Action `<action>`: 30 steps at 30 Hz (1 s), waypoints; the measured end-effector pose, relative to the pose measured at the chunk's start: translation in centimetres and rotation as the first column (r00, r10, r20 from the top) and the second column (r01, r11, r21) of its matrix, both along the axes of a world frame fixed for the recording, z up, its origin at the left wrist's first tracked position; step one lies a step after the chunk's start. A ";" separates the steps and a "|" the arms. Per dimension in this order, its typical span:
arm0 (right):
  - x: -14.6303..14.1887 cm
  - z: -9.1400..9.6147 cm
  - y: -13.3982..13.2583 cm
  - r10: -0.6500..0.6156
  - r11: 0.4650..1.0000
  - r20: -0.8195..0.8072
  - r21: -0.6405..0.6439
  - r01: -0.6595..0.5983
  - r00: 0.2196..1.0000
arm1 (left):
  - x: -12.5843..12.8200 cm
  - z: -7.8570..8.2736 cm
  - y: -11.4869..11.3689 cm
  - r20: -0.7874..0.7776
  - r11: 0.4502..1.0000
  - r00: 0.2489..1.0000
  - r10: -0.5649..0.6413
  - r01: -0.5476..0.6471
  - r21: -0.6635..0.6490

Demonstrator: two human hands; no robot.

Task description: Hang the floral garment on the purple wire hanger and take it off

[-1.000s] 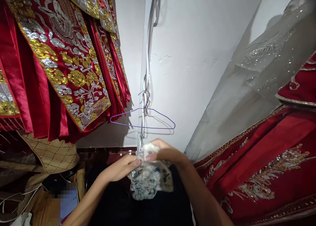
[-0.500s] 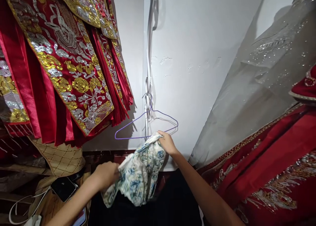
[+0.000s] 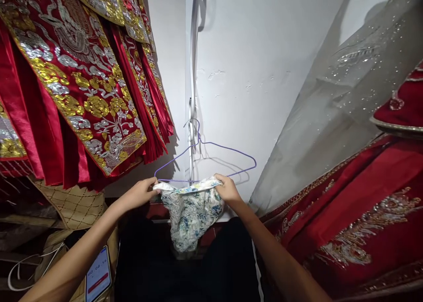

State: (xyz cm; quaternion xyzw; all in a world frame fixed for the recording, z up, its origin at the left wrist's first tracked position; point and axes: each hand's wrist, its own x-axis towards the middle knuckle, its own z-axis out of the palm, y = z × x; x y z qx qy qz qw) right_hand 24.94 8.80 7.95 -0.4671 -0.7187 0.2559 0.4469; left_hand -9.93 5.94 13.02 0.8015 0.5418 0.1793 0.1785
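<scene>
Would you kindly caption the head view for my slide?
Left hand and right hand hold floral fabric by a purple hanger.

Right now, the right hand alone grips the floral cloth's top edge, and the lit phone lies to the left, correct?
Not alone: the head view shows the left hand and the right hand both gripping the top edge of the floral cloth. The lit phone does lie to the left.
</scene>
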 end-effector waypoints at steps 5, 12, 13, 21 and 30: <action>-0.3 0.5 -0.5 -0.001 1.000 0.005 -0.018 0.002 1.000 | -0.2 -0.4 -0.3 0.146 0.974 0.984 0.103 -0.129 0.188; -2.8 1.7 -2.5 0.108 0.986 -0.108 -0.115 -0.120 0.988 | 2.9 3.8 1.0 0.447 0.945 0.885 -0.127 -0.028 0.325; -3.2 1.8 -2.9 0.136 0.982 -0.135 -0.115 -0.152 0.981 | 3.5 4.3 1.4 0.425 0.937 0.893 -0.144 -0.015 0.350; -1.1 4.2 -4.9 -0.086 0.995 -0.129 -0.056 0.080 0.988 | 3.6 4.4 4.9 0.134 0.861 0.979 -0.156 0.068 0.505; 7.9 9.1 -1.5 -0.198 0.980 0.054 -0.021 0.199 0.979 | 2.8 4.7 3.7 0.149 0.825 0.984 -0.096 -0.005 0.566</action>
